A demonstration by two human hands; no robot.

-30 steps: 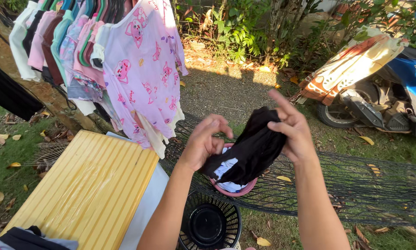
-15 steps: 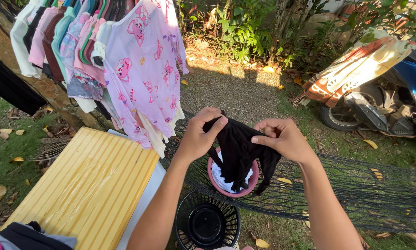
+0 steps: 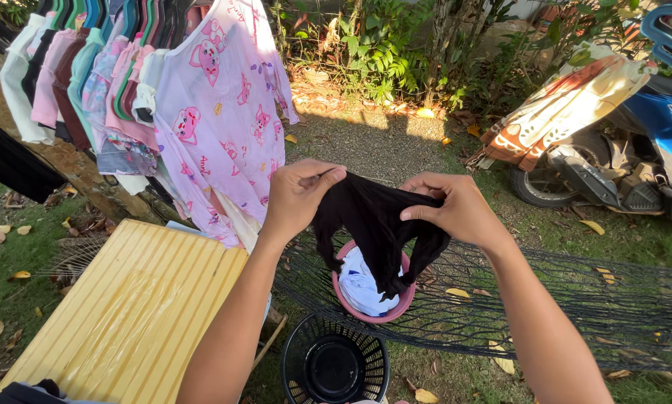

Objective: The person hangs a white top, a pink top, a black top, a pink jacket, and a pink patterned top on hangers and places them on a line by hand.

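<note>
Outdoor yard with grass, fallen leaves and a gravel path beneath shrubs. At centre, a small black garment (image 3: 377, 224) is stretched between both hands above a pink basin (image 3: 347, 295); its lower part hangs down over the basin's mouth. The left hand (image 3: 297, 196) is closed on the garment's upper left edge, pinching the cloth between thumb and fingers. The right hand (image 3: 455, 209) is closed on the upper right edge in the same manner, thumb on the near side. The garment is held in the air and spans the gap between the two hands.

Inside the basin lies white and pale blue cloth (image 3: 360, 288). The basin rests on a dark net hammock (image 3: 575, 299) that stretches away to the right. Just below the basin stands a black plastic basket (image 3: 336, 363) with slotted walls. To the left is a yellow ribbed tabletop (image 3: 126, 307), with a dark bundle of cloth (image 3: 29, 392) at its near corner.

Above the tabletop hangs a row of clothes on hangers (image 3: 74, 67); the nearest piece is a pink shirt with cartoon prints (image 3: 216, 112). At far right stands a blue motor scooter (image 3: 635, 164), with a patterned orange and cream cloth (image 3: 568, 105) draped over it.
</note>
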